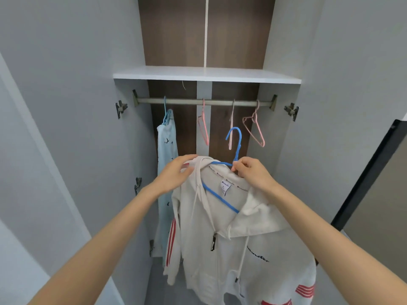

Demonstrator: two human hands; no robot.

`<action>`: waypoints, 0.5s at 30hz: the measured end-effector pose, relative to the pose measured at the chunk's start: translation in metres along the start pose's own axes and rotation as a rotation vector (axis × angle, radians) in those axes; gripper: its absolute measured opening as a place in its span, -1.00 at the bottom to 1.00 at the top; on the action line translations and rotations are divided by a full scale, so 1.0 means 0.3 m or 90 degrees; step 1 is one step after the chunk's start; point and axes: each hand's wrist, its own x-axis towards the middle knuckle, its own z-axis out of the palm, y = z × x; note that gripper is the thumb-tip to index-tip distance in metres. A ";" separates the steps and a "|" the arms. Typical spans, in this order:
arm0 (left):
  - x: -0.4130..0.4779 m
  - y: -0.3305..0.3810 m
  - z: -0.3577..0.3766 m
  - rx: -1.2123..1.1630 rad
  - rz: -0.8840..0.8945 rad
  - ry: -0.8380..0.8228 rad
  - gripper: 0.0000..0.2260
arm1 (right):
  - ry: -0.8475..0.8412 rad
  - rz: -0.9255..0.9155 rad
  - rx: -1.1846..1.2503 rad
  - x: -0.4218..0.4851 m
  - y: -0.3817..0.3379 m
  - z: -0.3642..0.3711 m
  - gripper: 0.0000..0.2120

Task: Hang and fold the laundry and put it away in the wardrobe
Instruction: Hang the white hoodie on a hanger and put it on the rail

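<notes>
A white zip hoodie (229, 245) with red sleeve stripes hangs on a blue hanger (236, 144) in front of the open wardrobe. My right hand (253, 170) pinches the hanger at the base of its hook, beside the collar. My left hand (176, 175) holds the hoodie's left shoulder, fingers lying over the fabric at the hanger's end. The hook points up, below the metal rail (198, 101) and apart from it.
A light blue patterned garment (167, 159) hangs at the rail's left end. Three empty pink hangers (256, 130) hang toward the middle and right. A white shelf (204, 74) sits above the rail. Both wardrobe doors stand open; a dark-framed panel (374, 179) stands at right.
</notes>
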 end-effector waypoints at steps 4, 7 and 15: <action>0.152 -0.033 0.005 0.018 -0.007 -0.001 -0.62 | 0.032 0.056 0.026 0.141 0.029 -0.011 -0.76; 0.283 -0.074 0.018 0.007 -0.008 0.001 -0.60 | 0.055 0.067 0.062 0.257 0.052 0.003 -0.73; 0.645 -0.227 0.032 -0.040 -0.064 -0.009 -0.58 | 0.077 0.076 0.108 0.579 0.074 0.080 -0.73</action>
